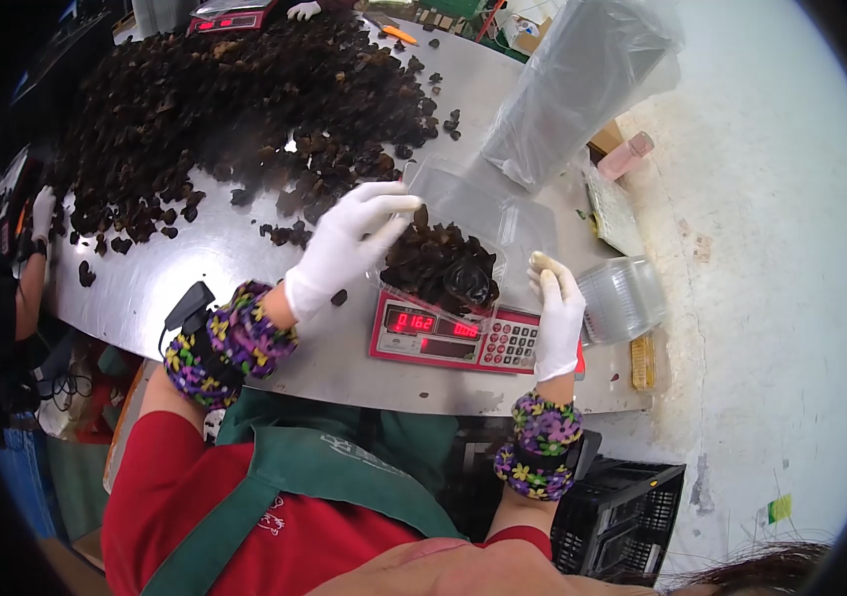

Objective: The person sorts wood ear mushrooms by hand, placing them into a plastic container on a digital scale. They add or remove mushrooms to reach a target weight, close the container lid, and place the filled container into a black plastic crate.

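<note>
The flimsy-looking box [413, 296] is best held by its rim. At its ten o'clock, the left hand [352, 241] is unclasped; the right hand [556, 320], unclear.

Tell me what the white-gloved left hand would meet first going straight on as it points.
The left hand would probably first meet the clear, rectangular plastic lid just ahead, though depth there is unclear.

Dark, crinkled pieces [433, 260] fill a clear plastic box [488, 204] (lid seemingly open) on the red scale [443, 345].
</note>
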`<state>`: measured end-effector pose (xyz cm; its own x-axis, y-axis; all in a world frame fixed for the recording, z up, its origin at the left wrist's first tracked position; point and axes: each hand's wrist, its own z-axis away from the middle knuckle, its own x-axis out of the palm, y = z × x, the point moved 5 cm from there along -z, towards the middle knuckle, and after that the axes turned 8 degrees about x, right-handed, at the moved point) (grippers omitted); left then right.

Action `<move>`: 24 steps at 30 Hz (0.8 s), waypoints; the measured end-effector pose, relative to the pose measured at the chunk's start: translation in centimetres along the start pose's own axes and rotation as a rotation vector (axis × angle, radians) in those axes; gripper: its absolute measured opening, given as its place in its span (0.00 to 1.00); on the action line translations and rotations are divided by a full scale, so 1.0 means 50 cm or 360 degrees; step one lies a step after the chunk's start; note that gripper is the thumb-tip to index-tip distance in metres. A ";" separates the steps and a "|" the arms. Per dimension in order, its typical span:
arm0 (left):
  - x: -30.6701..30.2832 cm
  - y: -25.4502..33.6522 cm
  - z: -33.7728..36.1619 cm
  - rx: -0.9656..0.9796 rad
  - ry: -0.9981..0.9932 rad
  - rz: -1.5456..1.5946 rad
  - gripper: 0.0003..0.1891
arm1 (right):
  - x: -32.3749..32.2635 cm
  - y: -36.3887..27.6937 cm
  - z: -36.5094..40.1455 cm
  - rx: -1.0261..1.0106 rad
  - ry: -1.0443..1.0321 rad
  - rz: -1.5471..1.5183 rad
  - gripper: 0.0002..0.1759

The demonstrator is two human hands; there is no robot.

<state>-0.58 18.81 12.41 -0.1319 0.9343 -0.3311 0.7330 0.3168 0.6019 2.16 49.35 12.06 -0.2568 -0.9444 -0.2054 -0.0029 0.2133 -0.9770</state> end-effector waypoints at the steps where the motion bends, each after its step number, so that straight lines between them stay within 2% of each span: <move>1: -0.018 -0.005 0.020 -0.0160 0.0067 0.0085 0.12 | 0.001 0.009 -0.020 0.0104 -0.0038 -0.0171 0.16; 2: -0.023 -0.028 0.053 -0.0299 0.0173 0.0142 0.13 | 0.000 0.018 -0.043 0.0095 -0.0037 -0.0177 0.16; 3: -0.028 -0.037 0.075 -0.0433 0.0277 0.0199 0.13 | 0.006 0.040 -0.071 0.0229 -0.0147 -0.0351 0.19; 4: -0.021 -0.045 0.103 -0.0740 0.0165 0.0373 0.15 | 0.015 0.059 -0.098 0.0360 -0.0261 -0.0526 0.21; 5: -0.017 -0.038 0.126 -0.1049 0.0049 0.0547 0.17 | 0.017 0.074 -0.129 0.0348 -0.0259 -0.0535 0.21; 7: 0.009 -0.030 0.151 -0.1183 -0.0021 0.0861 0.24 | 0.046 0.116 -0.173 0.0806 -0.0560 -0.1060 0.25; 9: 0.025 -0.026 0.156 -0.1261 -0.0060 0.1051 0.25 | 0.051 0.112 -0.201 0.0858 -0.0589 -0.1095 0.28; 11: 0.031 -0.034 0.154 -0.1282 -0.0037 0.1086 0.25 | 0.057 0.085 -0.206 0.0867 -0.0868 -0.1279 0.34; 12: 0.033 -0.035 0.150 -0.1309 -0.0015 0.1124 0.26 | 0.051 0.068 -0.206 0.0726 -0.0887 -0.1129 0.38; 13: 0.033 -0.031 0.147 -0.1309 -0.0032 0.1129 0.26 | 0.044 0.066 -0.190 0.0724 -0.0870 -0.1135 0.38; 15: 0.025 -0.005 0.139 -0.1621 0.0097 0.1383 0.26 | 0.029 -0.027 -0.089 0.0139 -0.0397 -0.0282 0.32; 16: 0.025 -0.009 0.140 -0.1631 0.0079 0.1396 0.26 | 0.032 -0.064 -0.023 0.0041 -0.0466 -0.0186 0.23; 17: 0.023 -0.017 0.147 -0.1682 0.0078 0.1477 0.25 | 0.015 -0.036 -0.005 -0.0410 -0.0261 0.0401 0.23; 19: 0.030 -0.019 0.155 -0.1745 0.0063 0.1578 0.24 | 0.031 -0.052 0.092 -0.0951 -0.0008 0.1069 0.26; 21: 0.031 -0.012 0.153 -0.1575 -0.0029 0.1287 0.24 | 0.033 0.033 0.138 0.0104 -0.0046 0.0476 0.24; 22: 0.036 -0.012 0.156 -0.1608 -0.0014 0.1239 0.20 | 0.031 0.096 0.131 0.0436 -0.0240 0.0102 0.17; 23: 0.042 -0.009 0.158 -0.1612 -0.0031 0.1245 0.20 | 0.030 0.095 0.137 0.0444 -0.0225 0.0102 0.17; 24: 0.044 -0.009 0.159 -0.1626 -0.0018 0.1251 0.18 | 0.039 0.101 0.144 0.0619 -0.0251 -0.0162 0.13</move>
<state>4.10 19.42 5.65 0.1093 0.9263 0.3607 -0.2299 -0.3295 0.9157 8.59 46.77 6.32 -0.1232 -0.9888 -0.0838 0.3520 0.0354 -0.9353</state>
